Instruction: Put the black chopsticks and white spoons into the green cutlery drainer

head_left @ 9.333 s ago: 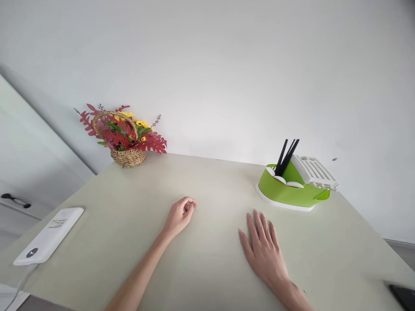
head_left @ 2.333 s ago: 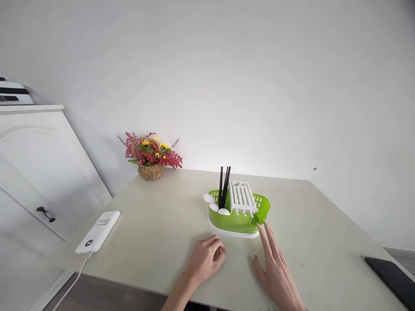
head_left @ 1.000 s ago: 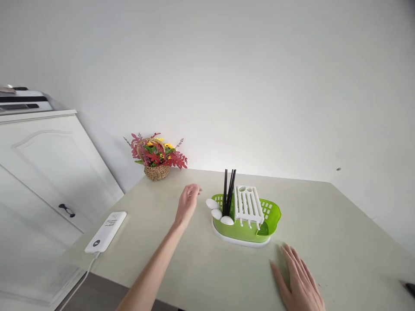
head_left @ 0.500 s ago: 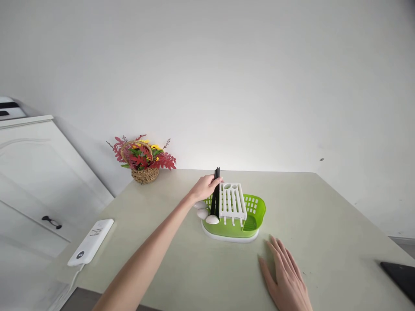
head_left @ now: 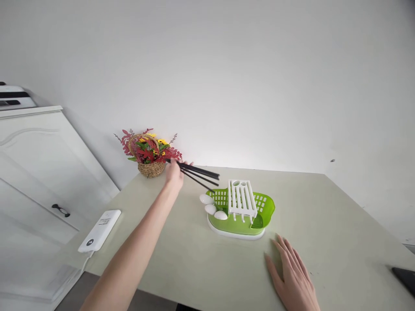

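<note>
My left hand is closed around several black chopsticks, which fan out to the right above the table. Right of that hand stands a green basket on a white base. White spoons rest in its left part, their bowls sticking out over the rim. A white slotted rack with two round holes and small hooks sits across the basket's middle. My right hand lies flat on the table in front of the basket, fingers stretched out, holding nothing.
A wicker basket of red and yellow flowers stands just behind my left hand. On the table's left lies a white power bank with a cable. A white cabinet stands at the left, and a black flat object lies at the right edge.
My left hand has lifted the chopsticks out of the green basket and moved left, tilting them from upright to nearly level. My right hand stays flat on the table.
</note>
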Demonstrator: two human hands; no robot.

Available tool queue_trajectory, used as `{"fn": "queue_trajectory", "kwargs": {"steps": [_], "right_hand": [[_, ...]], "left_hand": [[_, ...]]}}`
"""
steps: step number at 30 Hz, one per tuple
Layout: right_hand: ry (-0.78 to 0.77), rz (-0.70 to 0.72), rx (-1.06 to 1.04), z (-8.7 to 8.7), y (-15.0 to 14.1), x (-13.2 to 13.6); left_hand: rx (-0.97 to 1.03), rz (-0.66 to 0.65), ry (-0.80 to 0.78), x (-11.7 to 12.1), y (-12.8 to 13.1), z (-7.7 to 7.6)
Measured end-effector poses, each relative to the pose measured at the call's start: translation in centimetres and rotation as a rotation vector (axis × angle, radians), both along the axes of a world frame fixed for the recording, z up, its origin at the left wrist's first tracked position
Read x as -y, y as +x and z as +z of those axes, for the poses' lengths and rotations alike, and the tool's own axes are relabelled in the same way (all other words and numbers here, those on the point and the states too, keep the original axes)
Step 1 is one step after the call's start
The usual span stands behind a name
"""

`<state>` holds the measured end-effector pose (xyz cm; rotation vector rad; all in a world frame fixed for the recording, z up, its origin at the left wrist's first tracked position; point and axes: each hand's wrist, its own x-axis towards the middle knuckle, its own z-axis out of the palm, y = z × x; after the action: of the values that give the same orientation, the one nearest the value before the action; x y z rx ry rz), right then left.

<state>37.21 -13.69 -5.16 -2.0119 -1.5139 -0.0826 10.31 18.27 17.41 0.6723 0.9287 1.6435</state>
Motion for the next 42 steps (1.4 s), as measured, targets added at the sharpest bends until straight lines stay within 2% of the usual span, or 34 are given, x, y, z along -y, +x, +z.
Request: {"fn": "queue_trajectory", "kwargs": {"steps": [3,7,10,14,19,29,34,38,42], "right_hand": [[-0.021,-0.005,-0.026,0.2,0.0,0.2],[-0.079,0.01,-0.038,-0.1,0.4,0.6],[-0.119,0.024,-0.035,-0.9,0.9,0.7],[-0.138,0.022,-0.028,-1.6,1.4,0.7],[-0.173,0.047,-0.012,-2.2,1.8,0.7],[-0.158,0.051,0.021,-2.7,2.1,0.8],[-0.161,0.056,0.016,-2.4,2.0,0.9],[-0.165,0.048,0.015,-2.0,1.8,0.9],[-0.183,0.028,0.018,-1.6,1.5,0.9]], "left_hand": [[0.015,0.073,-0.14,-1.0,-4.7,-0.6],[-0.108,0.092,-0.283,-0.2,-9.9,-3.3],[-0.247,0.071,-0.375,1.0,-12.5,-5.8],[-0.494,0.022,-0.448,2.4,-14.6,-8.9],[-0.845,0.004,-0.413,3.6,-15.9,-11.7],[-1.374,-0.036,-0.127,3.7,-16.1,-15.0],[-1.519,-0.064,0.072,3.3,-15.4,-16.5],[-1.565,-0.158,0.21,2.8,-15.2,-17.5],[-1.598,-0.227,0.268,2.6,-15.5,-18.2]]}}
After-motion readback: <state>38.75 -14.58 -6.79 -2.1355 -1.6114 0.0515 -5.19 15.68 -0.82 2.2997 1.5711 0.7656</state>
